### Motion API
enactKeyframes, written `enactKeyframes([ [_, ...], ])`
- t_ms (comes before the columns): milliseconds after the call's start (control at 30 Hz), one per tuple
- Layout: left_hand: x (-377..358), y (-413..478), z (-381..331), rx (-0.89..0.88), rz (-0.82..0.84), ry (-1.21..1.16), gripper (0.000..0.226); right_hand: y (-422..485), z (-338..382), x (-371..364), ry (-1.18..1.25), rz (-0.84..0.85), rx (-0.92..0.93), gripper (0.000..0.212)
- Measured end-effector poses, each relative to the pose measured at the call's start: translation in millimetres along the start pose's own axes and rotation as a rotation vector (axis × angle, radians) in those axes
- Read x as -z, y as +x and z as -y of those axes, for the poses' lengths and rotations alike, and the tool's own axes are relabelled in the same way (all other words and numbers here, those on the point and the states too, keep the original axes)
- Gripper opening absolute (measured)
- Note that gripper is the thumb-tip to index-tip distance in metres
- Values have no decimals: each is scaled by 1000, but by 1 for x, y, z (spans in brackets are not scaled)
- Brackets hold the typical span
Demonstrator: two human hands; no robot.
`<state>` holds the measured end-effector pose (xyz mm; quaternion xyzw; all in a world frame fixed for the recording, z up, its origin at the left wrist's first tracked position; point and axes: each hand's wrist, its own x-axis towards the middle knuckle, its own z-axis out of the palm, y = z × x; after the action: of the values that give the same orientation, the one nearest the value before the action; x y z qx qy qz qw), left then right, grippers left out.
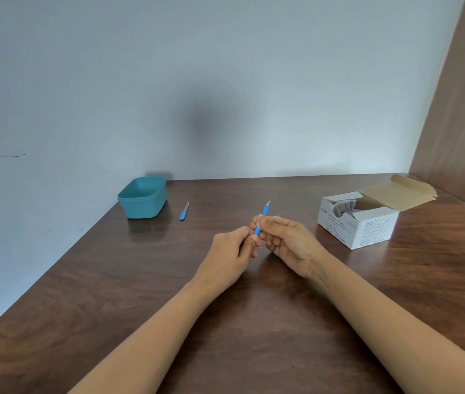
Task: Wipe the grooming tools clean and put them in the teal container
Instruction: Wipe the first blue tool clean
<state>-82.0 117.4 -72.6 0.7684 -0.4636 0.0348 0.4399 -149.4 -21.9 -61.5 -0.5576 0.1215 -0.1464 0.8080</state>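
Above the middle of the wooden table my left hand (232, 250) pinches the lower end of a slim blue-handled grooming tool (264, 210), whose metal tip points up and away. My right hand (288, 238) holds a small white swab (259, 220) wrapped around the tool's handle. A second blue-handled tool (184, 212) lies flat on the table to the left. Further left, at the table's back corner, the open teal container (142, 198) stands; nothing shows inside it from this angle.
An open white box of alcohol swabs (359, 221) sits at the right, its flap folded back toward a brown wooden side panel (458, 123). A pale wall runs behind the table (168, 294). The table's left edge slants from the container toward me.
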Motion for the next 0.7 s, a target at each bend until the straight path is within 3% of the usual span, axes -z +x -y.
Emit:
enactKeyframes([
  [200,-2,1,-5,-9,11,-6,22,2,5,5,130,-141,39,10],
  [500,3,-2,2,-6,18,36,21,-2,-6,-10,-41,-104,52,8],
  [700,0,1,-5,2,16,-20,25,0,0,-4,102,-172,56,14],
])
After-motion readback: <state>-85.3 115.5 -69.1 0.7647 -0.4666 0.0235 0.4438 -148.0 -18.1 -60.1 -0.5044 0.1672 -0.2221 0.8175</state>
